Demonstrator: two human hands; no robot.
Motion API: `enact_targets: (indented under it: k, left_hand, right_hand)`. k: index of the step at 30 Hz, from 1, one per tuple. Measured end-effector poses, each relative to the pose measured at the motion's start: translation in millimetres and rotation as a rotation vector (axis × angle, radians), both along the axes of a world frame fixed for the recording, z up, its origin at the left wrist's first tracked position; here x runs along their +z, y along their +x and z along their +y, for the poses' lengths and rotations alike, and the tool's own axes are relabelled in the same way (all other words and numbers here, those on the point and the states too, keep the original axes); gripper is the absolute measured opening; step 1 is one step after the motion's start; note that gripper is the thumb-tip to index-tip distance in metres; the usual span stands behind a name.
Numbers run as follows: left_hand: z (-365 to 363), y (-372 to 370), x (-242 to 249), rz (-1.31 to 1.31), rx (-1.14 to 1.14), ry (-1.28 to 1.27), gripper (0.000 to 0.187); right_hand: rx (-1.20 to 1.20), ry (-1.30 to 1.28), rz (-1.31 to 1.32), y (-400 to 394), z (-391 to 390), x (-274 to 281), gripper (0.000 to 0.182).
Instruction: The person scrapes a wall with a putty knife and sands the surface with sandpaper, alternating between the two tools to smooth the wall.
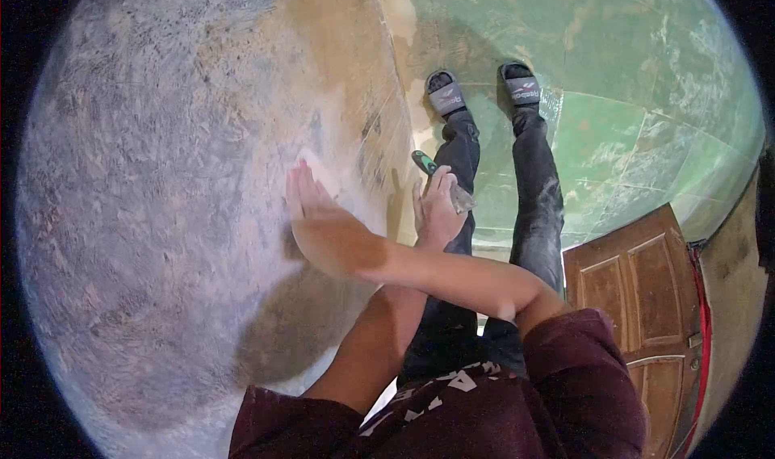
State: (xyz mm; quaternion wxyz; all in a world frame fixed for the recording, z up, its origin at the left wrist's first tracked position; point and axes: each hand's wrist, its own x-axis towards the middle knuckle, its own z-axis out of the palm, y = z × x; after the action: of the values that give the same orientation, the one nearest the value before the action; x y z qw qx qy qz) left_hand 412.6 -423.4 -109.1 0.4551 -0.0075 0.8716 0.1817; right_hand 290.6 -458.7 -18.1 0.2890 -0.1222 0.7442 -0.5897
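Observation:
My left hand (440, 209) is closed around a scraper (424, 163) with a black and green handle. Its greyish blade (462, 200) shows on the other side of the hand, in front of my trouser leg. My right arm crosses over the left one. My right hand (313, 205) is stretched out, slightly blurred, with its fingers straight against or very near the wall (161, 217). The wall's surface is rough, mottled grey and purplish, turning tan toward the floor. A pale smear lies by the right fingertips.
Green floor tiles (601, 136) with whitish dust run along the wall's foot. My feet stand there in grey slides (523, 88). At lower right is a brown panelled wooden door (634, 289), with a red strip (704, 322) along its edge.

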Motion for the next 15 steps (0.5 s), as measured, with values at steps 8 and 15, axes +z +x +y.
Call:
enact_targets:
  k: [8, 15]
  left_hand:
    - [-10, 15, -7, 0.103, 0.059, 0.056, 0.046]
    - [3, -8, 6, 0.044, 0.024, 0.009, 0.044]
  right_hand:
    - [-0.282, -0.313, -0.381, -30, 18, -66, 0.067]
    - [-0.207, 0.007, -0.074, -45, 18, -70, 0.062]
